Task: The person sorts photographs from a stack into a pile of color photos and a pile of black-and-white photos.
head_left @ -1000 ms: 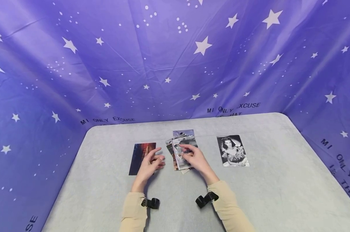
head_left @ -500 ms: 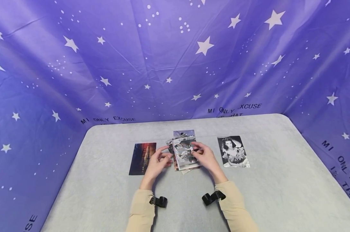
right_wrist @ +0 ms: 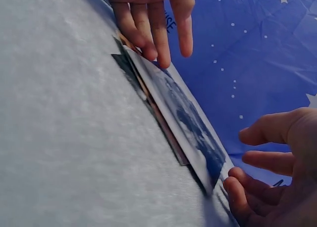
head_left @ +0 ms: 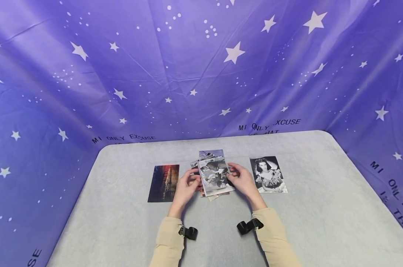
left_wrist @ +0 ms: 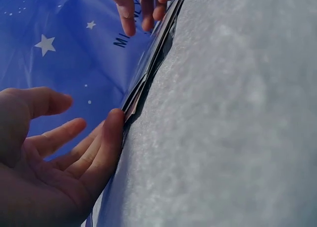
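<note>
A loose pile of photo cards (head_left: 215, 178) lies mid-table, a black-and-white print on top and other prints jutting from under it at angles. Along its left side, my left hand (head_left: 185, 188) has its fingertips right at the edge, with the thumb lifted away in the left wrist view. My right hand (head_left: 244, 182) is at the opposite side. In the right wrist view, the right hand's fingers (right_wrist: 235, 195) are relaxed beside the pile's corner, thumb and index spread apart. Seen edge-on, the cards (right_wrist: 173, 119) are unevenly stacked.
A dark photo card with a reddish top (head_left: 162, 184) lies to the left of the pile. On the right lies a black-and-white portrait card (head_left: 268, 174). The grey table (head_left: 321, 207) meets a purple starry cloth (head_left: 188, 66) behind and at both sides.
My right hand has moved right, from over the pile to its right edge. My left hand has come right, from the dark card to the pile's left edge. The top card has shifted slightly.
</note>
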### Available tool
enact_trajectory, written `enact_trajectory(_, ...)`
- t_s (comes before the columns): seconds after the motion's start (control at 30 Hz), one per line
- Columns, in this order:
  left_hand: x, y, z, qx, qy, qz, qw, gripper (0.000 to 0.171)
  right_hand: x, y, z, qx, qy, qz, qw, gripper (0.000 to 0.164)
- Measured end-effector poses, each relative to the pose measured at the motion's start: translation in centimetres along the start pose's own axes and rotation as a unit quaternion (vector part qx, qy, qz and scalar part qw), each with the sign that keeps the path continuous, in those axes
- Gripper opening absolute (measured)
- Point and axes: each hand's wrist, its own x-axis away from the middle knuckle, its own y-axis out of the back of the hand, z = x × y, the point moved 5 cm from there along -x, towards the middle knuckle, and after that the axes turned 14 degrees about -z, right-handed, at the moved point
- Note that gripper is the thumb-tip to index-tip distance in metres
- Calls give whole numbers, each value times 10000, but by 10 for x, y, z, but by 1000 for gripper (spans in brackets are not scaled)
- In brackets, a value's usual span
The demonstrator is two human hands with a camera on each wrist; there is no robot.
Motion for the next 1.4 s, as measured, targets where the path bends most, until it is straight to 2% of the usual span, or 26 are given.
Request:
enact_trajectory(0.3,-5,-2,18,-133,167,-168,9996,35,6,-4,4,1,156,-206,9997,47)
enact_trajectory(0.53,-4,-2,21,54,357,-188,9992,36,10,-5,8,49,133,-216,9997,51)
enact_trajectory(0.77,-5,1,22,288,581,-362,9972,35,10,-3,9,-112,214,-365,9990,46)
enact_trajectory(0.97,-5,0,23,821,861,-415,9920,39,12,0,9,-634,-87,-458,9969,42)
enact_trajectory(1.1,-4,-4,25,1141,894,-377,9887,45,13,2,7,-1005,-313,-464,9934,43)
enact_trajectory(1.3,-5,-11,24,1354,677,-298,9880,53,14,3,-3,-1831,-1072,-453,9762,48)
enact_trajectory(1.4,-5,-16,24,1379,632,-353,9878,54,15,4,-3,-2059,-1206,-398,9703,50)
